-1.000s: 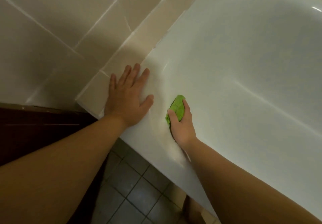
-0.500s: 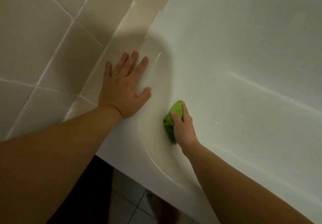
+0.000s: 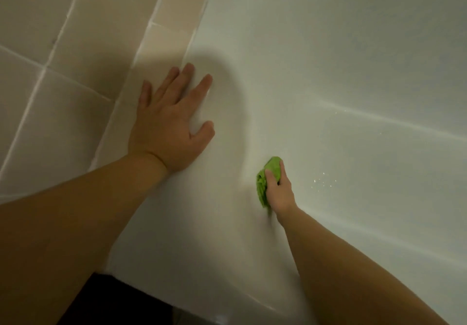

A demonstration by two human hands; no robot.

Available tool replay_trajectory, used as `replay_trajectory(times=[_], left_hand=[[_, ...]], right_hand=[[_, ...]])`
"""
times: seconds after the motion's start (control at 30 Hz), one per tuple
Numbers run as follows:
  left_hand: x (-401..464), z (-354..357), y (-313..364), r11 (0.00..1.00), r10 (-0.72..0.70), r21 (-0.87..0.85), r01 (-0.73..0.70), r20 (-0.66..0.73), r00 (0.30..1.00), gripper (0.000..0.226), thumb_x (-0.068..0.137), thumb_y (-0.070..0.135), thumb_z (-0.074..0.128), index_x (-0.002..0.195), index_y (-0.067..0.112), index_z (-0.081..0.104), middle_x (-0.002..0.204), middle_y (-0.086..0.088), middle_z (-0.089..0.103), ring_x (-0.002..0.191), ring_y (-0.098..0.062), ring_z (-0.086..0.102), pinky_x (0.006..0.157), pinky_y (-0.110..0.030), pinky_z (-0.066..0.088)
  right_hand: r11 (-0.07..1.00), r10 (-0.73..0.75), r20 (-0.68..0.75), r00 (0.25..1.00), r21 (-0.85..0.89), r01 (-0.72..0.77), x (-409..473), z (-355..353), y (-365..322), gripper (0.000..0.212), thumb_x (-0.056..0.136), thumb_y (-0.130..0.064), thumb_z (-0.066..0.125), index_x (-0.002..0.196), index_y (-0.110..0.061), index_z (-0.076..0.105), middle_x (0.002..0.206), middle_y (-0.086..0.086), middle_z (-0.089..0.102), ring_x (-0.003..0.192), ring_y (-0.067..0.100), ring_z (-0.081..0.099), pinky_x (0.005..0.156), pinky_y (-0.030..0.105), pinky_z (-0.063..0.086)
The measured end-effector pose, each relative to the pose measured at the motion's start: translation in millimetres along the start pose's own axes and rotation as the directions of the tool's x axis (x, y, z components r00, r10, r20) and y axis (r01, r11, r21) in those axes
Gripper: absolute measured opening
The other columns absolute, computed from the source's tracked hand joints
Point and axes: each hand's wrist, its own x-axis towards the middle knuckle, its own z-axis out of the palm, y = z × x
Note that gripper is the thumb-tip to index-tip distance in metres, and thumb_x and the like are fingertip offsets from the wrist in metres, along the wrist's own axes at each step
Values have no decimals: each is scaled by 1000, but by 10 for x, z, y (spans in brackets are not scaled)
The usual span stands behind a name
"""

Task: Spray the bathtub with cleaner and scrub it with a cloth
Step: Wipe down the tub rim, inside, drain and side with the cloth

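- Beige wall tiles (image 3: pixel 63 102) meet the white bathtub (image 3: pixel 353 71) along its left rim, which I look down on.
- My left hand (image 3: pixel 169 127) lies flat, fingers spread, on that rim's near corner; I judge it braces my lean.
- My right hand (image 3: pixel 279 193) clutches the bunched green cloth (image 3: pixel 267 178) against the inner wall below the rim, to scrub.
- Droplets (image 3: pixel 323 181) glint just beside it.

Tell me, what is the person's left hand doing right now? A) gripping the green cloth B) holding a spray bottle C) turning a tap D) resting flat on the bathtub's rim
D: the left hand lies with fingers spread on the bathtub rim, while the right hand grips the green cloth inside the tub.
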Motion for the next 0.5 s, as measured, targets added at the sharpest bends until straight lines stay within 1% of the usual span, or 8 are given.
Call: replay_trajectory(times=[0.07,0.13,0.17,0.27,0.33,0.4,0.43,0.5], left_hand=[[128,7,8,1000,-3,-12,3,-17,1000,81,83,59,44,160,42,25,171,2,18,158,-19,13,126,-55,4],[230,12,17,1000,-6,-31,5,-40,999,80,83,58,44,160,42,27,170,3,19,158,-18,13,126,-53,3],[269,20,22,999,-9,-41,7,-46,999,80,83,57,44,159,42,28,170,3,20,158,-17,13,127,-52,3],[334,26,33,998,-9,-57,6,-55,998,78,84,55,45,159,42,29,170,3,21,157,-16,14,127,-53,5],[349,23,38,999,-8,-54,4,-74,997,76,85,53,44,159,41,31,169,3,23,157,-17,16,126,-53,7],[358,26,38,998,-15,-67,9,-84,996,73,87,51,44,159,40,32,169,4,25,157,-17,18,126,-53,8],[368,30,38,997,-20,-78,13,-88,996,72,89,50,43,159,40,33,169,3,25,157,-17,18,126,-52,8],[380,28,44,996,-26,-88,18,-92,995,67,92,48,42,158,39,33,168,3,26,156,-17,19,127,-50,7]], right_hand=[[993,103,-15,995,-51,-104,185,-20,224,78,92,-70,45,160,-49,13,163,7,31,144,38,39,121,54,30],[980,176,-49,983,-86,-180,321,-10,322,72,98,-65,42,160,-50,10,167,9,20,143,46,36,121,58,28],[978,191,-62,980,-68,-195,359,1,301,69,99,-62,43,160,-50,11,167,8,21,141,47,36,119,59,29],[986,156,-49,987,74,-152,292,36,-40,66,97,-56,47,157,-52,20,159,3,36,139,38,41,117,58,34],[983,76,-44,996,171,-68,131,72,-425,66,95,-53,49,156,-52,25,156,-3,39,140,32,42,118,55,34],[977,-69,-57,996,200,79,-120,130,-852,70,89,-53,50,154,-54,25,156,-7,36,141,27,40,119,52,34],[967,-180,-70,981,170,190,-279,172,-1055,70,88,-51,51,153,-56,24,158,-9,33,141,25,38,120,49,32],[900,-421,-68,904,90,426,-604,266,-1375,69,93,-45,55,152,-59,22,162,-12,27,144,21,31,121,41,27]])
